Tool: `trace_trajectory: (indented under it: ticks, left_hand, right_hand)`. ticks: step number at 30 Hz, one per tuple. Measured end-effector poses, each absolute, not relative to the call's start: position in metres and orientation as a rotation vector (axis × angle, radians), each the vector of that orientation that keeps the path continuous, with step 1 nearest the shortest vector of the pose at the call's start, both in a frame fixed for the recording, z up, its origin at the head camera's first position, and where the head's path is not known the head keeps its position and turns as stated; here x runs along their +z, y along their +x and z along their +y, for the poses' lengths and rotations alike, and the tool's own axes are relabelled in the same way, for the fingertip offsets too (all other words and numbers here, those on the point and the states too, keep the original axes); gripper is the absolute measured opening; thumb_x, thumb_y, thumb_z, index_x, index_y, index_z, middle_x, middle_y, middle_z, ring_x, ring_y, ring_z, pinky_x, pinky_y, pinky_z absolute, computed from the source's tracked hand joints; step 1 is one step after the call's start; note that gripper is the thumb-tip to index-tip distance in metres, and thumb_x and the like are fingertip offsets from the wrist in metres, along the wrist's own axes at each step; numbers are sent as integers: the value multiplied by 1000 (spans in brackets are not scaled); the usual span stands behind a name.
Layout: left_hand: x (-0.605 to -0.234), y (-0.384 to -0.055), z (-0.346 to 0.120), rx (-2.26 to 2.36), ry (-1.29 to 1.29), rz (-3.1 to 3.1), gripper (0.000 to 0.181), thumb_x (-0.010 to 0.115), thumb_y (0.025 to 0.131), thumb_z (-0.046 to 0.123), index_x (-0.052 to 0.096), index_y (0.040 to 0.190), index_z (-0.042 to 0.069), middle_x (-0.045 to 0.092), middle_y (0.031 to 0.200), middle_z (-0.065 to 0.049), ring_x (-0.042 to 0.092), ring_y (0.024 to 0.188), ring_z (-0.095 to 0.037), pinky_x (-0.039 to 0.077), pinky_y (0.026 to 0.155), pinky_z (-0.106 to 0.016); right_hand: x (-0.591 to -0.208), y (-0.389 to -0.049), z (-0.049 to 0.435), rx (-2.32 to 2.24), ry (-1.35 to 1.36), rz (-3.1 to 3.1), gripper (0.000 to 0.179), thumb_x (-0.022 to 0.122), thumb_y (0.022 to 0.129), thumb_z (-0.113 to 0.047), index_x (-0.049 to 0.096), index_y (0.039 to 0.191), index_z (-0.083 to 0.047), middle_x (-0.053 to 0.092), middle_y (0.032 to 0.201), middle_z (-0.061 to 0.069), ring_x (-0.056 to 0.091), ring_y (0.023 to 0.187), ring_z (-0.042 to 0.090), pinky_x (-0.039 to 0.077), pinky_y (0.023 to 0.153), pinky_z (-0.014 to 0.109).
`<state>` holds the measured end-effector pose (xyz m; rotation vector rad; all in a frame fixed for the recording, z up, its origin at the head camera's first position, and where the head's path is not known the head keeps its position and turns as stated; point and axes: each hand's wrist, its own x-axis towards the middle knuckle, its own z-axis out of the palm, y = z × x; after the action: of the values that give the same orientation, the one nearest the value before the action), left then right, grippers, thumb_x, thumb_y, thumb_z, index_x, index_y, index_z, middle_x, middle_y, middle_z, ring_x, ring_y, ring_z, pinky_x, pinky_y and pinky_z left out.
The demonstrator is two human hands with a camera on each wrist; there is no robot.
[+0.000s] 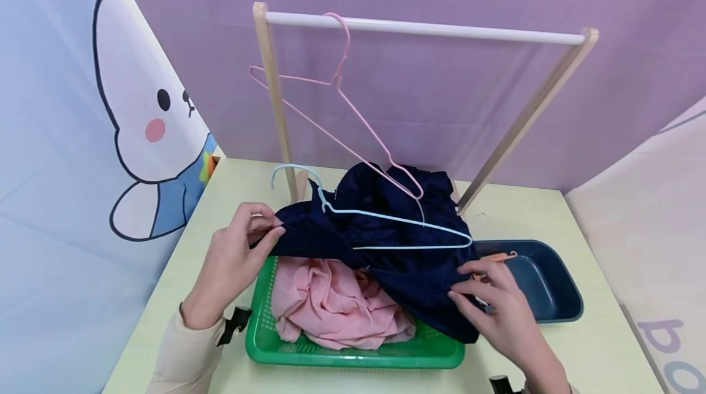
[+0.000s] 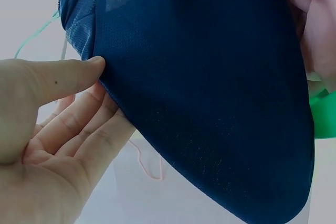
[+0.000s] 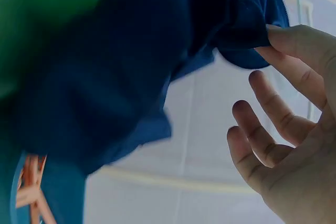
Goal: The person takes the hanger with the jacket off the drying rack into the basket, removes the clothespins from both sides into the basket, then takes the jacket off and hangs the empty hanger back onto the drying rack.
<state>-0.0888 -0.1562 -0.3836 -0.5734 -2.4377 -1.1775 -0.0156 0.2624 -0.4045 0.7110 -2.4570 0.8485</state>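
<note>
A navy blue garment (image 1: 314,238) spreads over the back of a green basket (image 1: 353,358). My left hand (image 1: 234,259) pinches its left edge between thumb and fingers; the left wrist view shows the thumb on the cloth (image 2: 210,77). On the other side, my right hand (image 1: 496,302) pinches the garment's edge with thumb and index finger, the other fingers spread in the right wrist view. A light blue hanger (image 1: 408,220) lies across the garment, its hook toward the left and its left arm hidden by the fabric. Pink cloth (image 1: 342,308) is bunched in the basket.
Behind the garment stands a rack with wooden legs (image 1: 529,115) and a white bar (image 1: 441,29). A pink hanger (image 1: 364,118) hangs from the bar's left part. To the right sits a dark blue tray (image 1: 551,290) with orange clips (image 1: 499,257), on a pale yellow table (image 1: 595,345).
</note>
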Motion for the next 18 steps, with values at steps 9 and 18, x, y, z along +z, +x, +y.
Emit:
trace_trajectory:
  ticks: [9, 18]
  left_hand:
    - [-381, -86, -152, -1196, -575, -2472, 36, 75, 87, -4, 52, 112, 7, 74, 100, -1, 71, 92, -15, 58, 81, -35]
    - [-377, -80, -141, -1183, -640, -2471, 33, 76, 88, -1, 53, 110, 8, 73, 100, 0, 71, 93, -15, 59, 80, -35]
  right_hand:
    - [-375, -26, 231, 846, 924, -2246, 29, 61, 101, -36, 77, 93, -14, 65, 108, 10, 55, 98, 27, 41, 83, 24]
    - [-335, -58, 201, 664, 1006, -2178, 32, 59, 103, -33, 76, 91, -9, 65, 104, 12, 56, 92, 33, 42, 83, 40]
